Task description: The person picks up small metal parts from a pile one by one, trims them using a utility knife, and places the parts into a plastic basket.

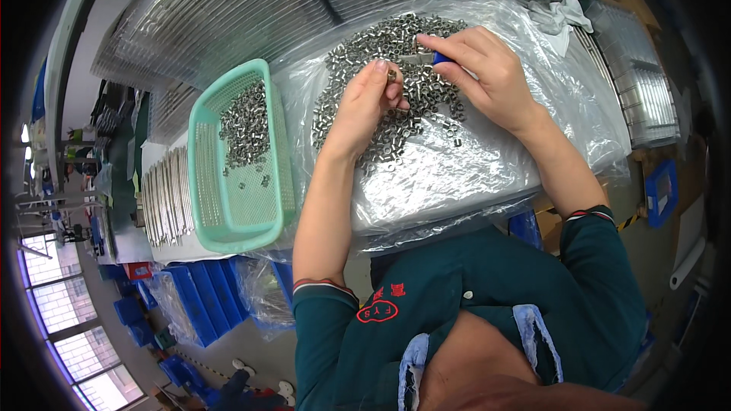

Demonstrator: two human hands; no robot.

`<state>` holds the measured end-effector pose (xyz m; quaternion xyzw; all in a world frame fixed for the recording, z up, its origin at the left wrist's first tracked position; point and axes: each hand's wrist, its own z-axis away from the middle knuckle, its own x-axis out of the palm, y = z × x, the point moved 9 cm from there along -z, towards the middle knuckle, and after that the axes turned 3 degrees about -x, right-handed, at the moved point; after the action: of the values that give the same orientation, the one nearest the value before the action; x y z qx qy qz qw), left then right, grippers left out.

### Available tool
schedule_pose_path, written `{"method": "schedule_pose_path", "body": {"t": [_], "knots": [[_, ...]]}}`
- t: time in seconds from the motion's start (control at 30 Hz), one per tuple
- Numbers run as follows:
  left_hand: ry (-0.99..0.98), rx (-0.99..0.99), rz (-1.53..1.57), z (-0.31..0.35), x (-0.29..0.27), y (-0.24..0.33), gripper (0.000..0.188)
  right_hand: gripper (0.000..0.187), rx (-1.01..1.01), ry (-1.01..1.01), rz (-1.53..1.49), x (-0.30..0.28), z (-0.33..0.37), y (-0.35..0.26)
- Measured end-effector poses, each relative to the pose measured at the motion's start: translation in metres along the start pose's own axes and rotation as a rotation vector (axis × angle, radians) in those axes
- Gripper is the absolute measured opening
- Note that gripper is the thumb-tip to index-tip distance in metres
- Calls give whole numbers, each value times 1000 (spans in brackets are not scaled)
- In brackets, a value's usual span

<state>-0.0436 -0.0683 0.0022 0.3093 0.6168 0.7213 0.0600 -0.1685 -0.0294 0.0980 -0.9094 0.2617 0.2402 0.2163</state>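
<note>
My left hand [367, 103] pinches a small metal sleeve [392, 74] between thumb and fingers, over a pile of like parts. In my right hand [491, 76] is a small blue-handled tool [439, 58] with a flat metal end that points toward the left hand. Its exact kind cannot be made out. Below and behind both hands, the pile of shiny short metal sleeves [352, 57] spreads over a clear plastic sheet [449, 175]. To the left stands a green mesh basket [199, 175], with more metal sleeves [245, 125] heaped in its far part.
Stacks of clear ribbed plastic trays [244, 19] line the far side. Long metal rods [167, 198] lie left of the basket. A white cloth [562, 19] rests at the far right. Blue bins [199, 297] sit low at the left, and a blue frame [661, 192] at the right.
</note>
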Motion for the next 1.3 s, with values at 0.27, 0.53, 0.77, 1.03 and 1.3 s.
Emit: {"method": "schedule_pose_path", "body": {"t": [0.27,0.53,0.77,1.03,1.3], "knots": [[21,65,325,0,-7,8,11,22,635,-226,-624,36,27,24],[60,47,315,2,-10,8,14,20,533,-276,-439,37,24,21],[116,29,175,3,-15,7,19,18,373,-236,-301,30,17,14],[153,100,136,3,-16,11,17,18,283,-177,-139,24,15,11],[213,220,98,5,-19,16,18,27,820,-432,-845,65,43,19]]}}
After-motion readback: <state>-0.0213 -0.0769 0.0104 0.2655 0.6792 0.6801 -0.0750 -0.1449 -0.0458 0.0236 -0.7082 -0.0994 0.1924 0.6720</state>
